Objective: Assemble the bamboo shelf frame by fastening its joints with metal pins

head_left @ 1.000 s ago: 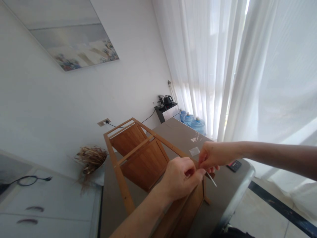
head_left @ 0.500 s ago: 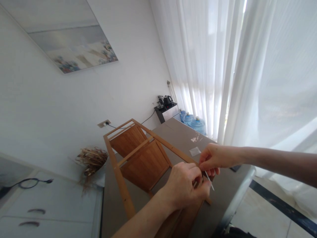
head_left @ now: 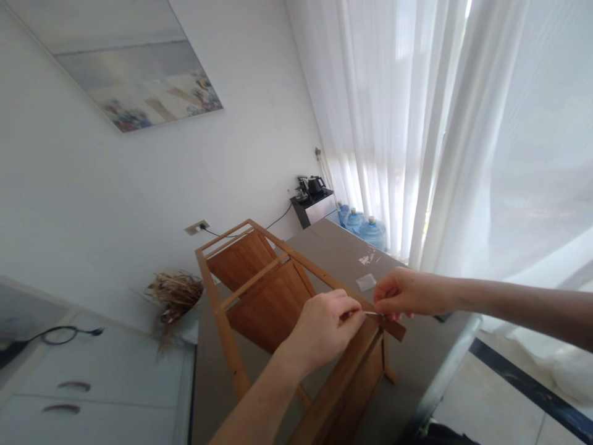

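A wooden shelf frame lies on its side on a grey table. My left hand is closed in a pinch at the frame's near upper rail. My right hand is also pinched shut, just to its right, over the same rail's end. A thin silvery metal piece runs between the two hands; both hold it. I cannot tell what it is.
A phone-like dark object lies on the table behind my right wrist. White curtains hang at the right, with blue water jugs and a small stand with a kettle beyond. A white drawer unit and dried plant stand left.
The thin metal piece, angled down from my right hand before, now lies level between both hands. My left hand has risen and shifted slightly left along the rail.
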`<state>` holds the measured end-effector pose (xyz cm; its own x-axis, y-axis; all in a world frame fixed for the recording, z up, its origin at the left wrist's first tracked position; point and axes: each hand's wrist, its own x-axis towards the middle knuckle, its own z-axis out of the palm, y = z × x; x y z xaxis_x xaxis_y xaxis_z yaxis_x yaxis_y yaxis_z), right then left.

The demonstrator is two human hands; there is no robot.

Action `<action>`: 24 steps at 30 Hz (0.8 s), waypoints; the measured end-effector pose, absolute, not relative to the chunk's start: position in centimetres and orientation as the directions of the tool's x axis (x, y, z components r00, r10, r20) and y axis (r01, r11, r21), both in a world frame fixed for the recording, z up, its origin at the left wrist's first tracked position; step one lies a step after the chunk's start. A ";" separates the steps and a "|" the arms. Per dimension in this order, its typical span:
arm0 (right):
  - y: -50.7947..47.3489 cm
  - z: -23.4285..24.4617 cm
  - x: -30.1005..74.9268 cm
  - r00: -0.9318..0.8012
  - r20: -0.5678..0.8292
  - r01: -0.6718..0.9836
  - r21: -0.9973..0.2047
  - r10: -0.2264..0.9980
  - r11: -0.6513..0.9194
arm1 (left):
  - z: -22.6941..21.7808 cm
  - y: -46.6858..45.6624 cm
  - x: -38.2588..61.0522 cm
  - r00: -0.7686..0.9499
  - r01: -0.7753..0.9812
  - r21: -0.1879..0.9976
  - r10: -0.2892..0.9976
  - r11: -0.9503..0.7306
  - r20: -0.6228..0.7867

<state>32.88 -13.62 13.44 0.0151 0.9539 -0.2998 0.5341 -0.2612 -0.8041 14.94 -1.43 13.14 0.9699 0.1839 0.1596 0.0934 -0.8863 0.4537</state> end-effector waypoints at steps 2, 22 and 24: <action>-13.8 13.9 32.8 -0.019 -0.154 0.648 -0.755 0.988 -0.105 | 12.8 -0.9 15.1 0.965 0.097 0.493 0.203 -0.865 0.166; -13.9 16.4 32.5 -0.494 0.051 0.867 -0.037 0.868 0.496 | 11.8 -1.4 15.6 0.946 0.082 0.527 0.232 -0.846 0.225; -14.0 16.7 32.2 -0.381 -0.018 0.913 -0.168 0.925 0.373 | 11.9 -1.5 15.6 0.948 0.080 0.530 0.228 -0.844 0.220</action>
<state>32.21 -14.00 16.67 -0.3807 0.9245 -0.0180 0.9127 0.3726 -0.1675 15.60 -1.49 11.89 0.9484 0.2284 0.2198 0.0804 -0.8440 0.5303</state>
